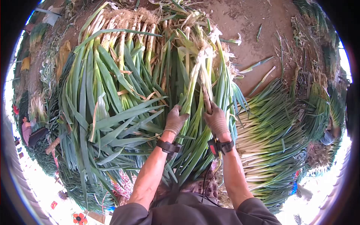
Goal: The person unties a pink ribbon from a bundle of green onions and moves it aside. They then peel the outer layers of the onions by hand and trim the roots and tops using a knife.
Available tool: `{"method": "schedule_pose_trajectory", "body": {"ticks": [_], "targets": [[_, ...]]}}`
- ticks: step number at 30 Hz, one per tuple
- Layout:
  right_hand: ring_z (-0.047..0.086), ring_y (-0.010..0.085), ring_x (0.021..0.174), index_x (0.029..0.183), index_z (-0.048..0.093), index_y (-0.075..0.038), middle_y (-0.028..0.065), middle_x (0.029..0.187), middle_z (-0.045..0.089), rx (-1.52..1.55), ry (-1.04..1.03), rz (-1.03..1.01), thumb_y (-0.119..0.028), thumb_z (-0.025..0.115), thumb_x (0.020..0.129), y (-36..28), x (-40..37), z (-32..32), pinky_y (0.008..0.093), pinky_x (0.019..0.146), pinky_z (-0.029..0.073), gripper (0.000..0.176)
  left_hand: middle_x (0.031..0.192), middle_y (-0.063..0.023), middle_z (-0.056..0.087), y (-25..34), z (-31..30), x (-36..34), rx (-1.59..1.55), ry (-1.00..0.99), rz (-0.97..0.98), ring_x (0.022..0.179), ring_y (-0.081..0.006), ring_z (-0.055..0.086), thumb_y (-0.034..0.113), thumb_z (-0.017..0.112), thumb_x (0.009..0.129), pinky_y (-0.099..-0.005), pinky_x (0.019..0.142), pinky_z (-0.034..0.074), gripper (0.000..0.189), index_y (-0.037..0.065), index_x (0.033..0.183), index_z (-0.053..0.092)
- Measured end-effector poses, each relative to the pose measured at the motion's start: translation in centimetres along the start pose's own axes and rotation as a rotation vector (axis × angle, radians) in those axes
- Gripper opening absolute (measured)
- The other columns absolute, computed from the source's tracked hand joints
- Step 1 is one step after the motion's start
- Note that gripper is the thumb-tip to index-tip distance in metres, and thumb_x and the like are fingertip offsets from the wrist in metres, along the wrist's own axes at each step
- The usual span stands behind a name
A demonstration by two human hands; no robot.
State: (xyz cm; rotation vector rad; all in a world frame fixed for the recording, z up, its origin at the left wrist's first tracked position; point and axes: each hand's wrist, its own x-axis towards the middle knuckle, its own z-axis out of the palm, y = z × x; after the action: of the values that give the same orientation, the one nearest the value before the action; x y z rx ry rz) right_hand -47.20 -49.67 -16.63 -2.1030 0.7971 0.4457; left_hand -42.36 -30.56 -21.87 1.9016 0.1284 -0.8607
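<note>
Both hands wear brownish gloves, with black straps at the wrists. My left hand point(175, 120) has its fingers wrapped round green onion stalks point(192, 88) at the middle of the view. Close by on the right, my right hand point(216, 120) grips a brownish onion stalk point(205, 90). The upper ends of both stalks lean together near a pale, papery clump. Under and around the hands lies a large heap of long green onions point(108, 75), roots toward the top and leaves toward me.
Cleaned onions point(262, 142) with white stems form a pile at the right. Loose leaves lie on the brown dirt ground point(243, 37). More bundles point(317, 108) stand at the far right. Another person point(28, 129) is at the far left.
</note>
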Motion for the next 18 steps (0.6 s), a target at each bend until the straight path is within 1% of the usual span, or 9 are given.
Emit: {"method": "schedule_pose_trajectory", "body": {"ticks": [1,3,4,5,6,8,12,15,18], "targets": [[0.065,0.0488,0.093,0.110,0.063,0.000,0.0297,0.093,0.068,-0.002,0.018,0.000,-0.017,0.066,0.081,-0.1,0.8,0.0,0.0546,0.082,0.051,0.034,0.100,-0.0205,0.072,0.1,0.0,-0.1,-0.005,-0.002,0.005,0.092,-0.0273,0.069,0.012,0.078,0.079,-0.0371,0.088,0.052,0.040,-0.005,0.111,0.061],[0.065,0.0488,0.088,0.110,0.063,0.000,0.0294,0.090,0.067,-0.015,0.052,-0.044,-0.019,0.067,0.080,0.1,2.6,0.0,0.0524,0.079,0.051,0.036,0.098,-0.0191,0.071,0.4,-0.2,-0.3,-0.017,-0.004,0.016,0.090,-0.0257,0.068,0.012,0.078,0.079,-0.0366,0.087,0.052,0.039,-0.005,0.110,0.060],[0.065,0.0487,0.086,0.109,0.063,0.000,0.0292,0.088,0.066,-0.022,0.069,-0.066,-0.021,0.067,0.079,0.0,3.4,0.0,0.0513,0.078,0.051,0.037,0.096,-0.0157,0.069,0.5,-0.3,-0.4,-0.040,-0.015,0.009,0.089,-0.0226,0.064,0.014,0.077,0.080,-0.0355,0.086,0.051,0.038,-0.004,0.109,0.060],[0.066,0.0476,0.088,0.109,0.064,0.000,0.0284,0.089,0.067,-0.035,0.063,-0.052,-0.021,0.068,0.079,0.0,4.1,-0.2,0.0504,0.079,0.052,0.037,0.094,-0.0122,0.066,0.6,-0.4,-0.6,-0.062,-0.026,0.001,0.088,-0.0195,0.060,0.015,0.077,0.081,-0.0343,0.085,0.050,0.036,-0.003,0.108,0.060],[0.065,0.0479,0.090,0.108,0.063,0.000,0.0289,0.091,0.068,-0.036,0.064,-0.042,-0.021,0.067,0.079,-0.2,4.9,-0.3,0.0515,0.081,0.052,0.036,0.093,-0.0087,0.063,0.7,-0.4,-0.6,-0.085,-0.037,-0.006,0.087,-0.0164,0.056,0.017,0.077,0.082,-0.0331,0.083,0.049,0.035,-0.002,0.106,0.059],[0.065,0.0484,0.096,0.105,0.063,0.000,0.0298,0.095,0.068,-0.039,0.066,-0.020,-0.020,0.067,0.080,-0.8,6.4,-0.5,0.0538,0.085,0.051,0.032,0.093,-0.0069,0.062,0.9,-0.4,-0.8,-0.151,-0.044,-0.006,0.087,-0.0154,0.054,0.018,0.077,0.083,-0.0323,0.083,0.049,0.035,-0.001,0.107,0.059],[0.066,0.0474,0.097,0.106,0.065,0.000,0.0283,0.097,0.070,-0.026,0.063,-0.062,-0.020,0.067,0.080,0.0,10.2,-0.2,0.0530,0.087,0.052,0.033,0.093,-0.0036,0.060,-0.4,-0.4,-0.3,-0.235,-0.086,-0.008,0.086,-0.0136,0.052,0.019,0.078,0.083,-0.0307,0.083,0.047,0.036,0.001,0.107,0.059],[0.067,0.0467,0.097,0.106,0.067,0.001,0.0283,0.099,0.070,-0.006,0.078,-0.059,-0.020,0.068,0.078,-0.2,12.5,-0.6,0.0519,0.089,0.052,0.034,0.093,-0.0018,0.058,-0.8,-0.4,-0.2,-0.203,-0.085,-0.018,0.086,-0.0127,0.052,0.021,0.078,0.084,-0.0302,0.083,0.047,0.037,0.001,0.107,0.058],[0.067,0.0462,0.097,0.106,0.068,0.001,0.0285,0.100,0.070,0.029,0.070,-0.049,-0.020,0.068,0.077,0.4,13.2,-0.8,0.0504,0.088,0.052,0.035,0.092,-0.0040,0.059,-0.5,-0.1,-0.2,-0.164,-0.032,0.059,0.086,-0.0142,0.052,0.022,0.079,0.082,-0.0310,0.082,0.047,0.037,0.001,0.105,0.059]]}}
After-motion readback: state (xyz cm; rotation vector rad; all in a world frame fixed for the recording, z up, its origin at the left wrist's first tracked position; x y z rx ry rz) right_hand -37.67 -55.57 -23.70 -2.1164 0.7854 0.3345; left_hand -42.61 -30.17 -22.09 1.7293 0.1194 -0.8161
